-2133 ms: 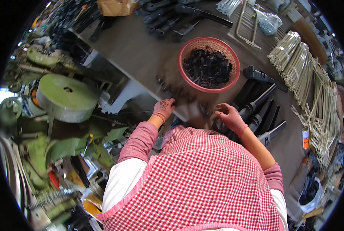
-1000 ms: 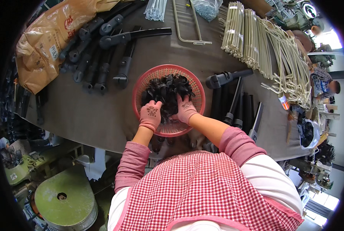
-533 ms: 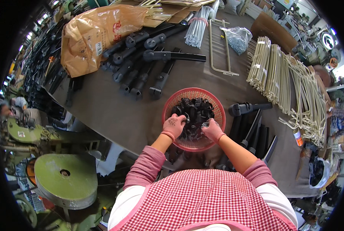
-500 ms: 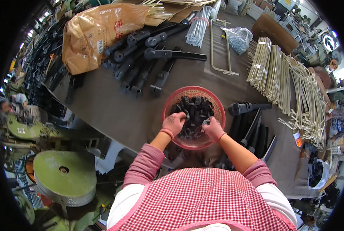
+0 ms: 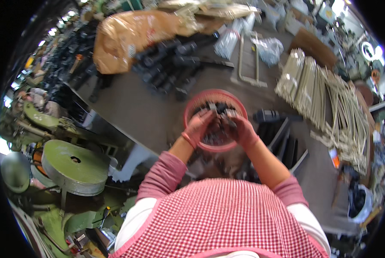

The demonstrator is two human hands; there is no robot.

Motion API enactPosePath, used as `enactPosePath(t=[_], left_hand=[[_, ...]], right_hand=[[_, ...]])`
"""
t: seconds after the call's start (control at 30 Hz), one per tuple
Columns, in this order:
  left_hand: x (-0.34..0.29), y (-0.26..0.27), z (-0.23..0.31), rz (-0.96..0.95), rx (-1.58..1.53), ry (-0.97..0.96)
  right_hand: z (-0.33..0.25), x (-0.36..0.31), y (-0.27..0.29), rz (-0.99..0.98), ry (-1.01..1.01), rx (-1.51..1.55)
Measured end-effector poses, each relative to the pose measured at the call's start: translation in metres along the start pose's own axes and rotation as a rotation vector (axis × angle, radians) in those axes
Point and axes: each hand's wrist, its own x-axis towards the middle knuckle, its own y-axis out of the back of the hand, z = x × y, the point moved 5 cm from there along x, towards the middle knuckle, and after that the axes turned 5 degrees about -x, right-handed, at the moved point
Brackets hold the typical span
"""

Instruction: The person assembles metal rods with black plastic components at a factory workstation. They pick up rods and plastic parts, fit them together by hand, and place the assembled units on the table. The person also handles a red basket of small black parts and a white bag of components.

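we see left hand (image 5: 199, 127) and right hand (image 5: 245, 132) gloved, close together, fingers (image 5: 208, 116) curled inward, tips near each other; motion blur, so we can't read the exact grip. our left forearm (image 5: 181, 151) slants up-right, our right forearm (image 5: 270, 163) up-left, elbows wide.

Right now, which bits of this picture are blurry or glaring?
Head view: the black parts in the red basket look smeared, the checked apron crisper; head view: glare whitens patches of the brown plastic bag and the bundled rods; head view: a curved black border frames the scene.
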Motion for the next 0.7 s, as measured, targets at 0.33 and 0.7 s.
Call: enactPosePath(t=[0.33,0.7], left_hand=[[0.003,0.002,-0.024,0.199,0.101,-0.031],[0.018,-0.019,0.009,0.071,0.301,-0.329]], right_hand=[[-0.023,0.021,-0.006,0.342,0.307,-0.480],[-0.039,0.017,-0.043,0.095,0.247,-0.893]])
